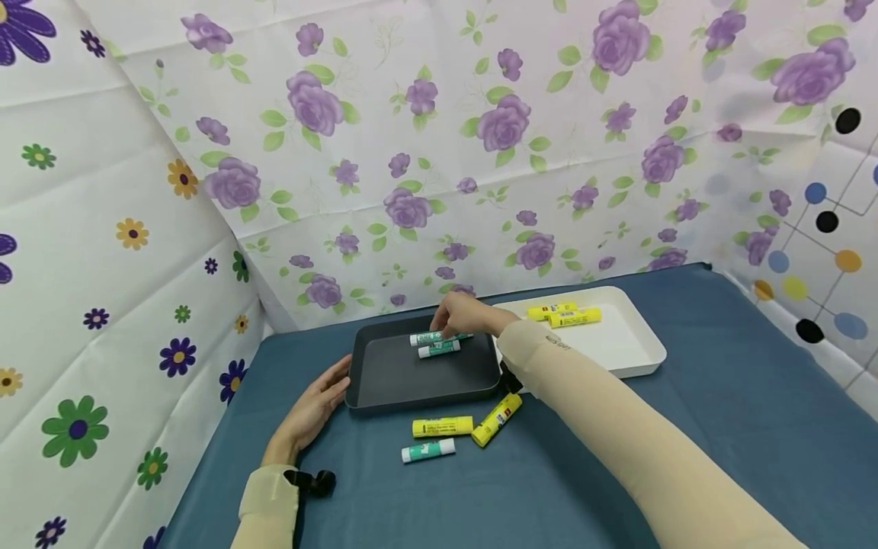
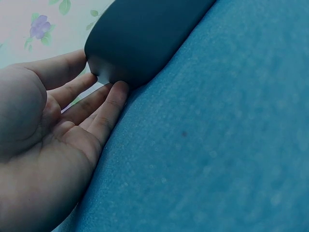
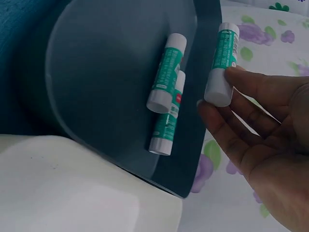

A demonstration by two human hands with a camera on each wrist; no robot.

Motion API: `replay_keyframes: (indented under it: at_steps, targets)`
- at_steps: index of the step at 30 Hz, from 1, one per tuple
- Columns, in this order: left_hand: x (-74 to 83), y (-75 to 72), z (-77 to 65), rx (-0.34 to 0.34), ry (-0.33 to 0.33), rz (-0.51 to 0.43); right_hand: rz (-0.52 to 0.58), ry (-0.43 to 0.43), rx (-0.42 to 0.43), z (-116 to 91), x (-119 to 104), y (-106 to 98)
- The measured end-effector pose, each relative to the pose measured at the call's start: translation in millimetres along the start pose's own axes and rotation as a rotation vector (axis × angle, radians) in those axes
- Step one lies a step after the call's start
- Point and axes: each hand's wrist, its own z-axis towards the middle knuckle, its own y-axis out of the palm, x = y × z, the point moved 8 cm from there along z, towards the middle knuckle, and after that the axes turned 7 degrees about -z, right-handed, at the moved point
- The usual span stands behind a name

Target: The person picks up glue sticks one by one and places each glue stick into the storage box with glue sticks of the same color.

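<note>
In the head view, my right hand (image 1: 463,314) is over the far part of a dark grey tray (image 1: 391,389). Its thumb and fingers pinch a green-and-white glue stick (image 3: 225,48) by one white end, as the right wrist view shows. Two more green-and-white glue sticks lie in the tray, one nearer (image 1: 439,349) and another (image 3: 165,130) partly behind it. My left hand (image 1: 314,408) touches the tray's left side, its fingers fairly straight. In the left wrist view, the thumb and fingertips (image 2: 120,88) meet the tray's corner (image 2: 125,53).
A white tray (image 1: 634,343) adjoins the dark one on the right, with two yellow glue sticks (image 1: 575,317) inside. On the blue cloth in front lie a yellow glue stick (image 1: 442,427), another slanted yellow one (image 1: 497,420) and a green one (image 1: 428,451). A flowered sheet (image 1: 411,152) hangs behind.
</note>
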Motion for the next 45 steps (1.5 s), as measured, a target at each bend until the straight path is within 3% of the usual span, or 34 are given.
replay_keyframes:
  at_steps: [9,18,38,45]
  targets:
    - [-0.5,-1.2,1.1,0.001,-0.006,-0.006,0.003,0.024,-0.042,0,2,9]
    - [-0.2,-2.0,1.1,-0.006,-0.003,-0.005,-0.066,0.055,-0.084,1,4,19]
    - [1.2,-0.2,-0.1,0.000,0.000,-0.015,-0.175,0.094,-0.076,0,15,33]
    - [-0.3,-1.5,-0.1,-0.010,0.011,0.008,-0.248,0.050,-0.084,4,15,38]
